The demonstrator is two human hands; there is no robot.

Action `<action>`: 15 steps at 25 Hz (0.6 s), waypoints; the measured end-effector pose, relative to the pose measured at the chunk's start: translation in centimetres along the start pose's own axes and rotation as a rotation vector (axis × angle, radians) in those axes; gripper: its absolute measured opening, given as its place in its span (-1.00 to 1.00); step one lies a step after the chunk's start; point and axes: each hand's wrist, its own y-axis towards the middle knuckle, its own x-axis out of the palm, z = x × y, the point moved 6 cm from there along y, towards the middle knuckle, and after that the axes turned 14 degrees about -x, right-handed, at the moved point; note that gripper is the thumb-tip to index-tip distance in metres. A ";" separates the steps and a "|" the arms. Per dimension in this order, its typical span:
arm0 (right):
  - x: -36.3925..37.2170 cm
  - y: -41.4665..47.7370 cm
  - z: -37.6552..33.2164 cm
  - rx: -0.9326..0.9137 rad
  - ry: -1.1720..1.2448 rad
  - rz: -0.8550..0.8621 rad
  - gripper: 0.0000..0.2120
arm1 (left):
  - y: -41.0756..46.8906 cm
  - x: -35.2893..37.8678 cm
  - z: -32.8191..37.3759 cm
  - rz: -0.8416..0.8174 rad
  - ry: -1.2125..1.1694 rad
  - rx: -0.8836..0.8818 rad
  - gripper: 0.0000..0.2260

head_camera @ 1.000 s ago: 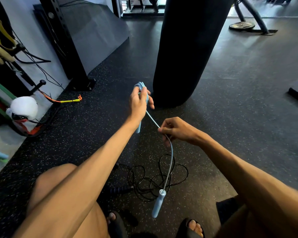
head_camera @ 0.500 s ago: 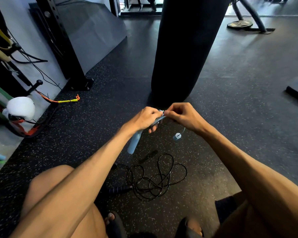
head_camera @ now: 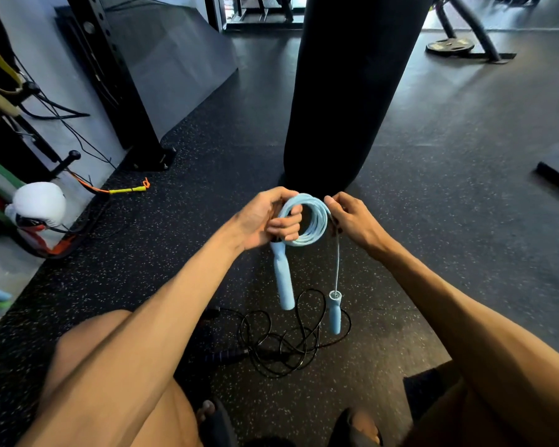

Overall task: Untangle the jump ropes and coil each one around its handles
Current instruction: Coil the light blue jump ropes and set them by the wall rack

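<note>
A light blue jump rope is wound into a round coil (head_camera: 313,221) held in front of me. My left hand (head_camera: 266,219) grips the coil together with the top of one blue handle (head_camera: 283,279), which points down. My right hand (head_camera: 352,221) pinches the coil's right side. From there a short length of rope drops to the second blue handle (head_camera: 334,312), which hangs free above the floor. A black jump rope (head_camera: 287,340) lies in a loose tangle on the floor below, with its dark handle (head_camera: 221,356) at the left.
A black punching bag (head_camera: 345,91) hangs just beyond my hands. My knees and sandalled feet frame the bottom. At the left are a black rack post (head_camera: 120,91), a white boxing glove (head_camera: 39,203) and an orange-yellow cord (head_camera: 123,189). Speckled rubber floor stretches right.
The rope, a second ago stretched from my left hand down to a handle on the floor, is now wound into a coil. The second handle has lifted and hangs.
</note>
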 end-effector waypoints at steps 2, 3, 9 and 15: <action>0.4 -0.2 0.0 0.039 0.087 -0.005 -0.69 | -0.3 0.0 0.9 -0.022 -0.137 0.083 -0.70; 0.7 -0.3 0.1 0.061 0.131 -0.015 -0.69 | -0.4 -0.1 1.3 -0.022 -0.196 0.129 -0.71; 2.4 -1.3 1.0 0.192 0.190 -0.152 -0.85 | 0.0 -1.7 2.2 0.170 -0.372 0.304 -0.72; 4.3 -2.5 1.6 0.283 0.118 -0.350 -0.85 | -0.5 -2.2 3.0 0.448 -0.253 0.498 -0.80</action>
